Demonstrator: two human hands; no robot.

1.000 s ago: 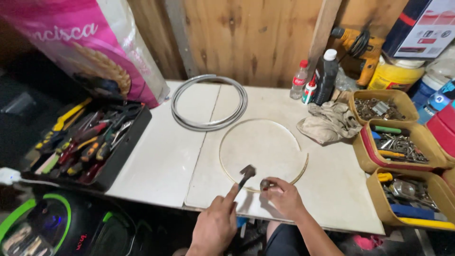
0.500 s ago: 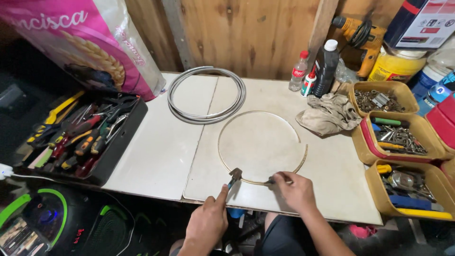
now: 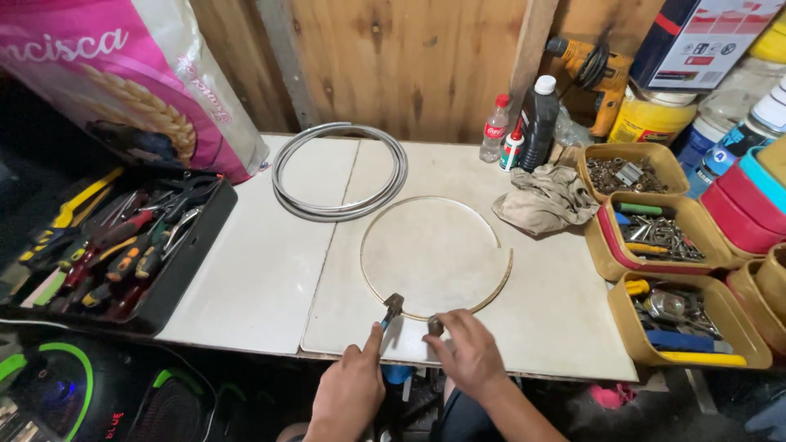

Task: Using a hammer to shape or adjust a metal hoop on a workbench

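Observation:
A thin brass-coloured wire ring (image 3: 501, 282) lies flat on the white table (image 3: 270, 270), with a gap on its right side. My left hand (image 3: 348, 397) grips a small hammer (image 3: 391, 307) by the handle; its head hovers at the ring's near edge. My right hand (image 3: 467, 356) pinches a small dark round piece (image 3: 435, 326) against the ring's near edge, just right of the hammer head.
A grey cable coil (image 3: 340, 172) lies behind the ring. A black tool tray (image 3: 123, 245) sits at left, a crumpled rag (image 3: 547, 199) and bottles (image 3: 524, 123) at back right, several yellow bins of hardware (image 3: 655, 237) along the right edge. A pink sack (image 3: 139, 82) leans at back left.
The view has shifted slightly. The hammer head stays near the ring's front edge, having dipped and come up again; my right hand keeps its pinch there.

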